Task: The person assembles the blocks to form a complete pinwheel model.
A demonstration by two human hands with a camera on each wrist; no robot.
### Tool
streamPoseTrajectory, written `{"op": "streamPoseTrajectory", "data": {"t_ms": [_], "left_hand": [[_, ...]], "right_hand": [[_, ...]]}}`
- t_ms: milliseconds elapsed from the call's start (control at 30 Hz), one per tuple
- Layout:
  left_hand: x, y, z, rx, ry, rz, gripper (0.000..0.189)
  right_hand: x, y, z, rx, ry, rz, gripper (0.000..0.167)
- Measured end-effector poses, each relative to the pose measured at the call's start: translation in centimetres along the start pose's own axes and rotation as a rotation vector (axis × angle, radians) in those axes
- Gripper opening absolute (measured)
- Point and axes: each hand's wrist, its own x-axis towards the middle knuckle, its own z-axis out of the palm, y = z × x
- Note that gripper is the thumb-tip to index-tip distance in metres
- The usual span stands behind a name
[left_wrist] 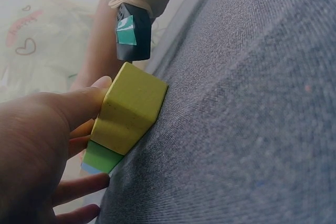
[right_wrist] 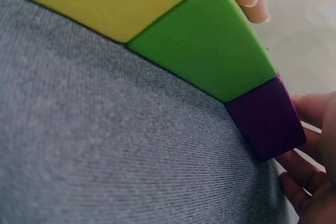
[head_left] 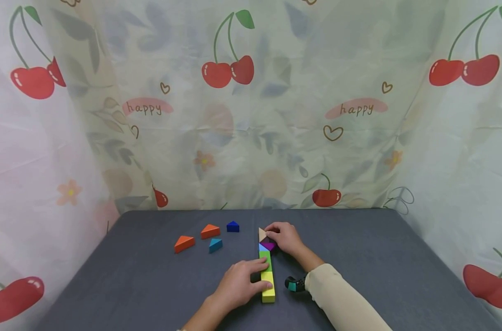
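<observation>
A row of coloured blocks runs away from me on the table. My left hand [head_left: 238, 281] lies along its near part, thumb on the yellow block [head_left: 268, 294] and a finger on the green block [head_left: 265, 261]. Beyond these sit a light-blue triangular block [head_left: 262, 248] and a purple triangular block [head_left: 267, 246], which juts out to the right. At the far end my right hand [head_left: 288, 236] pinches a beige triangular block [head_left: 262, 235], its fingertips partly hidden. In the right wrist view, curled fingers [right_wrist: 299, 169] show just past the purple block [right_wrist: 268, 121].
Left of the row lie two orange triangular blocks [head_left: 184, 243] [head_left: 210, 231], a teal triangular block [head_left: 215, 245] and a dark-blue triangular block [head_left: 233, 226]. A black device with a teal patch [head_left: 294, 284] sits at the right wrist. Patterned cloth [head_left: 251, 138] hangs behind the grey table [head_left: 358, 276].
</observation>
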Motion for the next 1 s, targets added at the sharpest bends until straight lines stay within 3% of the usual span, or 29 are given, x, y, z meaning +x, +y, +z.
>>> {"op": "streamPoseTrajectory", "data": {"t_ms": [1000], "left_hand": [[-0.03,0.05,-0.08,-0.002,-0.002,0.000,0.055]], "right_hand": [[-0.01,0.21,0.04,0.032,0.025,0.005,0.011]]}}
